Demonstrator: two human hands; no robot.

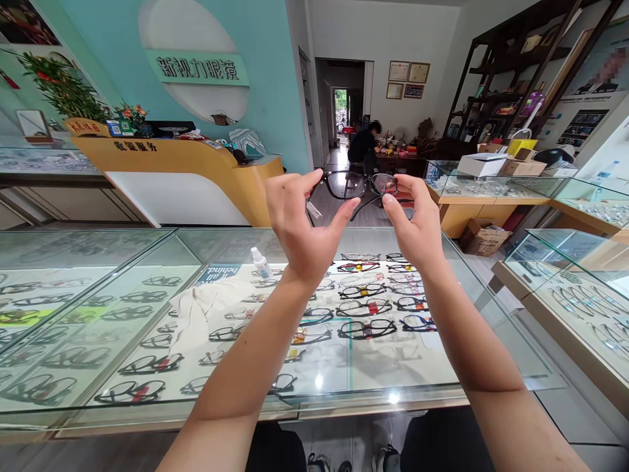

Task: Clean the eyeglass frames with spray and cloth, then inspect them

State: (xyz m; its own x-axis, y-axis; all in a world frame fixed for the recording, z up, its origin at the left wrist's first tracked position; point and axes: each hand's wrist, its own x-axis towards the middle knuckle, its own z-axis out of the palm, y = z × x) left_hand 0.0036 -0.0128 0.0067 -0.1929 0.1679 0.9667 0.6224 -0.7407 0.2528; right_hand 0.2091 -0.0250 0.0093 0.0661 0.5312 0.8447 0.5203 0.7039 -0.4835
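Note:
A pair of black-framed eyeglasses (346, 185) is held up in the air above the glass display case (388, 380). My left hand (304, 226) grips the frame at its left end, thumb below and index finger on top. My right hand (415, 219) pinches the right end by the lens. The temples hang open beneath the frame, and a small white tag dangles near my left hand. Below, several rows of eyeglasses (366, 307) lie inside the case. A white spray bottle (261, 263) and a cream cloth (204, 308) are on its glass top, left of my forearms.
More glass cases stand at left and right (574, 282). A yellow-and-white counter (181, 190) is behind on the left. Farther back, a person in dark clothes (363, 145) sits at a cluttered desk. Cardboard boxes (484, 237) rest on the floor at right.

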